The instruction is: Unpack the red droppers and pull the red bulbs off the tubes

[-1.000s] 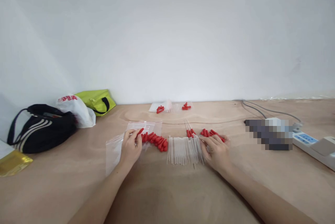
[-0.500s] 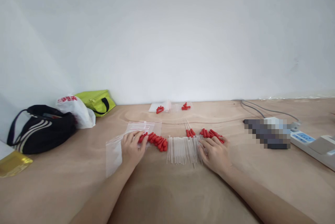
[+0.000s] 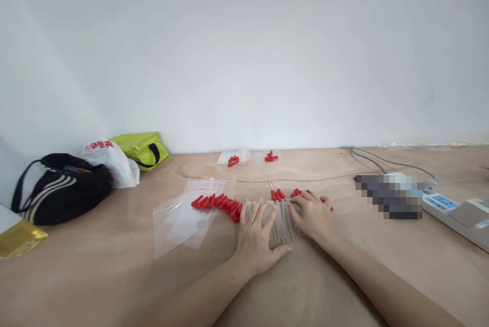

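A row of thin clear dropper tubes point(image 3: 280, 220) lies side by side on the wooden table. My left hand point(image 3: 255, 240) rests flat over the left part of this row, fingers spread and thumb out to the right. At the row's right end, my right hand point(image 3: 314, 215) lies with its fingers stretched over the tubes and partly over some red rubber bulbs point(image 3: 296, 193). A longer line of red rubber bulbs point(image 3: 217, 202) runs to the left of the tubes. Behind the row are a few droppers point(image 3: 277, 194) with red bulbs fitted on their tubes.
Clear zip bags point(image 3: 183, 220) lie at left; small bags with red bulbs point(image 3: 233, 160) are by the wall. A black bag point(image 3: 64, 189), white plastic bag point(image 3: 110, 164) and green bag point(image 3: 141, 148) stand far left. At right are a blurred dark object point(image 3: 385, 197) and power strip point(image 3: 458, 215).
My left hand has moved right, from the left end of the red bulbs onto the clear tubes. My right hand has shifted slightly left and stays at the row's right end.
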